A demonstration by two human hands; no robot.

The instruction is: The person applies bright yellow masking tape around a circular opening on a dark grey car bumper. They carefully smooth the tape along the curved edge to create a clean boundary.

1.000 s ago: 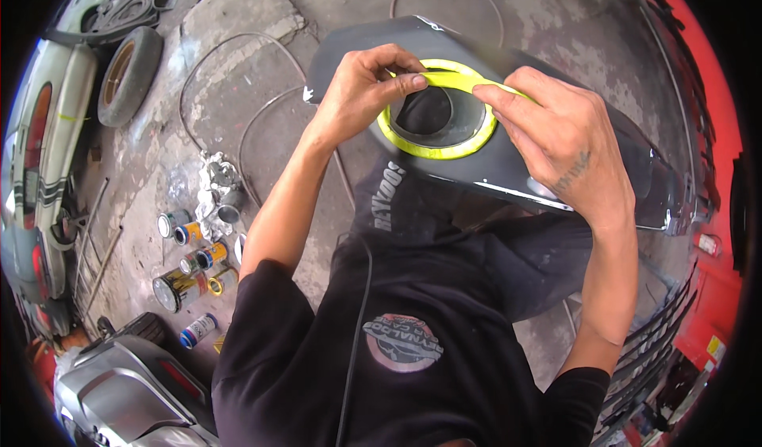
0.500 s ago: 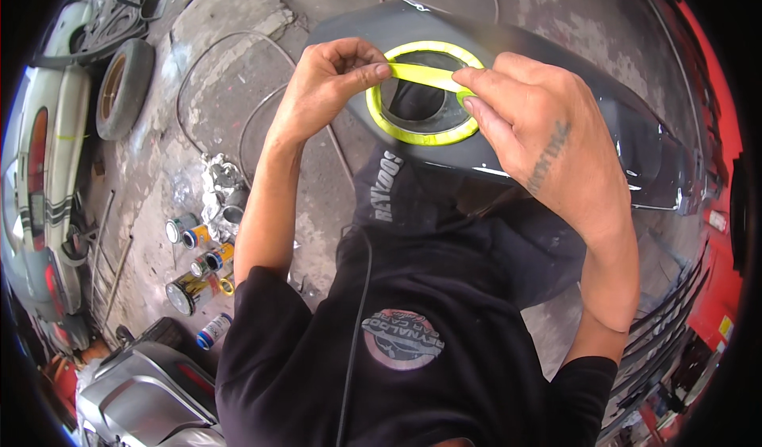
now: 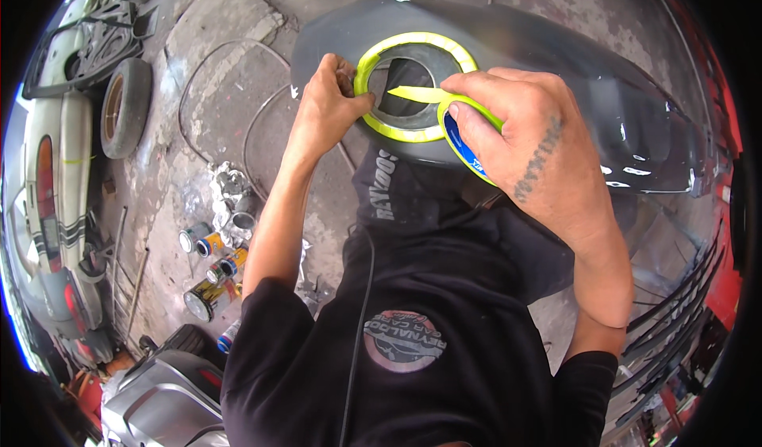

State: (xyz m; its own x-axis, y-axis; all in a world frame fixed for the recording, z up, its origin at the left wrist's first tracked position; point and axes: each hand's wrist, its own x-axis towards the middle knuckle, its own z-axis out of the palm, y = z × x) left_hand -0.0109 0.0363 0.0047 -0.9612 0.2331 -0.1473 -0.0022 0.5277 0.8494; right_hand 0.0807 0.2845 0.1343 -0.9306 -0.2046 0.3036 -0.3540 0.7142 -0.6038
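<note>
Tape (image 3: 414,135), bright yellow-green, circles the round opening (image 3: 381,90) in the dark grey panel (image 3: 556,50), right out in front of the person! And look at the right hand (image 3: 524,129): thumb and forefinger clamp the roll (image 3: 464,147), blue at its core, just over the right side of that ring, with a short strip (image 3: 418,94) reaching leftward across the opening, its pointed end free. Over on the other side, the left hand (image 3: 327,98) sits with fingers curled and thumb at the ring's left edge, apart from the strip's tip; whether it pinches anything, I cannot tell. Down below, black shirt (image 3: 309,368) and dark trousers (image 3: 444,209), a thin cord (image 3: 363,312) running down the front. Off to the left, on the worn concrete floor (image 3: 230,14), cans (image 3: 208,300) cluster beside crumpled foil (image 3: 226,181), a hose (image 3: 248,133) loops nearby, and a tyre (image 3: 127,107) stands close to a row of bumpers (image 3: 75,157). Lower left, a silver-grey part (image 3: 163,403); far right, red bodywork (image 3: 721,292) curves along the rim.
</note>
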